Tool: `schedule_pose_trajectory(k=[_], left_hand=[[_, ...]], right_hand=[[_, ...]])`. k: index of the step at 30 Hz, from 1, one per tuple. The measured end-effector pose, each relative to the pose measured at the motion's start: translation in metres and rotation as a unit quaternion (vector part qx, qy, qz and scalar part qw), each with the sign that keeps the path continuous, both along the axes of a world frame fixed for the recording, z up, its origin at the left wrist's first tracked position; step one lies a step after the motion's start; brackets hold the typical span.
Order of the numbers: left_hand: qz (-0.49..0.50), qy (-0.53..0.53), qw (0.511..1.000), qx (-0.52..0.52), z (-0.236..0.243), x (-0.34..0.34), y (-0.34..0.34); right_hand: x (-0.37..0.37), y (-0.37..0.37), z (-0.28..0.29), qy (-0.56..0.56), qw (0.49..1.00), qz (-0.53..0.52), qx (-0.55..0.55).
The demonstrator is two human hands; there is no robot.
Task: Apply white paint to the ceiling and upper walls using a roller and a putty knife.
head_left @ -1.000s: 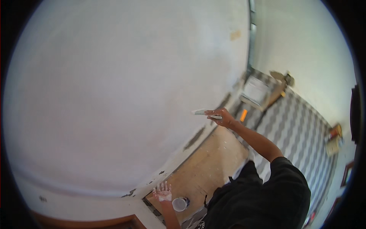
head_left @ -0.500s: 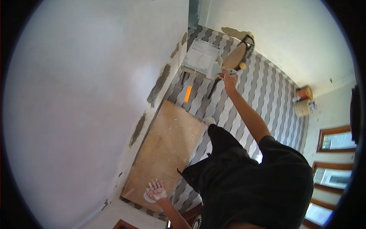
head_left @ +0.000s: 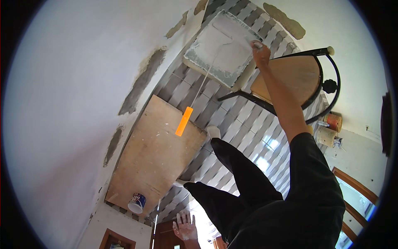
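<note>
My right hand is closed at the right rim of a large square tray smeared with white paste. It grips a broad putty knife, whose pale blade is hard to tell from the paste. A paint roller lies with its frame in the tray; its long rod and orange handle reach out past the near edge. Low in the picture, my left hand is open and holds nothing. White smears cover its palm, and its fingers are spread.
Right of the tray stands a chair with black frame and tan seat. A wooden board lies along the left wall, bearing a blue-and-white bucket. Two tubs stand by the right wall. Grey patches mark the left wall's base.
My right hand has brought the putty knife from in front of the tray to its right rim. The tray and chair appear larger. My left hand has moved off from over the board and bucket.
</note>
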State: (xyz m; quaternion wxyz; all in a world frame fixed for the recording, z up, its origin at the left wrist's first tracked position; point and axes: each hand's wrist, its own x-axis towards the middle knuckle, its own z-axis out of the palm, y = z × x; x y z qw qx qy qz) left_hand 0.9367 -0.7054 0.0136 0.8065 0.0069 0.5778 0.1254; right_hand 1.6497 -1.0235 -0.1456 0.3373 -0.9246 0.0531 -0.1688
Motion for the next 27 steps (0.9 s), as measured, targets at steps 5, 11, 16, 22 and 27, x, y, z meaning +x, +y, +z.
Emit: schedule_pose_trajectory(k=[5,11,16,22,27], left_hand=[[-0.046,0.034,0.998,0.031,0.001,0.008,-0.01],[-0.02,0.049,0.998,0.014,0.004,0.022,-0.014],[-0.048,0.033,0.998,0.031,0.009,0.021,-0.007],[-0.035,0.016,0.999,0.02,0.008,0.021,-0.001],[-0.022,0.016,0.999,0.041,0.014,0.017,0.01]], right_hand=[[0.05,-0.02,-0.002,0.02,0.995,0.033,-0.092],[0.063,-0.026,-0.01,0.107,0.98,0.121,-0.119],[0.074,-0.033,0.003,0.118,0.986,0.063,-0.103],[0.08,-0.062,-0.008,0.077,0.984,-0.084,0.14],[0.022,-0.014,-0.041,0.066,0.892,-0.265,0.359]])
